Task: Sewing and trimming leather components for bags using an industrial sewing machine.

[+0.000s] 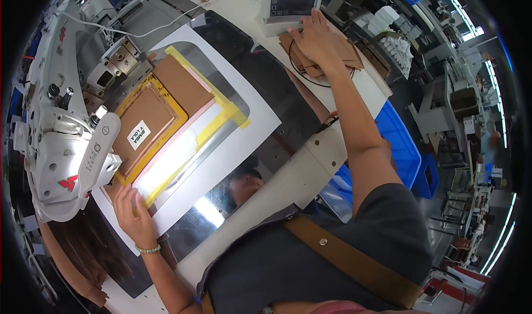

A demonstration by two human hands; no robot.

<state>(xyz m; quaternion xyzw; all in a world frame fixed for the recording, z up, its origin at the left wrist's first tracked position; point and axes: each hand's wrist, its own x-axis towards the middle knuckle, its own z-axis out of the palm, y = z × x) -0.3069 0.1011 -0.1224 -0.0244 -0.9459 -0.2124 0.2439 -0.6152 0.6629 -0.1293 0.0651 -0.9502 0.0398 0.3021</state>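
Note:
My left hand (133, 217), with a beaded bracelet at its wrist, lies with fingers stretched out at the near corner of a yellow frame (181, 113). Inside that frame sits a brown panel (158, 108) bearing a white printed label (138, 134). Beyond it, another brown piece (183, 81) lies against yellow tape strips on a clear template (219, 73). My right hand (318, 42) reaches far right, fingers extended, over a stack of brown pieces (346, 56) just below a screen (293, 1). Whether its palm touches the stack is hidden.
A white sewing machine head (72, 159) stands close on the left of the frame. White sheet (255, 120) and a dark glossy plate (271, 167) cover the worktop. A black cord loops around the brown stack. Blue bins (399, 148) stand off the table's right edge.

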